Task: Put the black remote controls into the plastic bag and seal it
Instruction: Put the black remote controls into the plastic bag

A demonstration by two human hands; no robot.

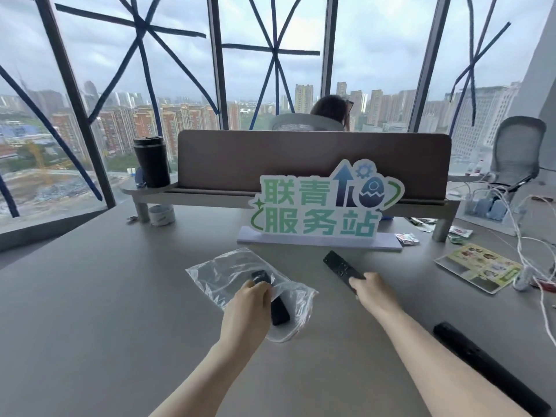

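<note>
On the grey worktop (90, 296), far left, a black tumbler (152, 161) stands on the end of a raised shelf (132, 189), with a roll of tape (162, 215) below it. Nearer the centre, a clear plastic bag (219, 272) lies flat on the worktop, its mouth facing the person. A short black remote (278, 311) sits partly inside the bag, its near end at the opening. The left hand (251, 308) rests on the bag and this remote, fingers closed on them at the bag's mouth. Behind the bag stands a green and white sign (319, 206) on a pale base. To the right of the bag, a long slim black remote (340, 270) lies angled on the worktop; the right hand (374, 291) grips its near end, fingers wrapped around it. Further right, a third black remote (487, 365) lies unattended near the worktop edge, well apart from the bag. A printed leaflet (478, 267) and white cables (529, 245) occupy the far right.
</note>
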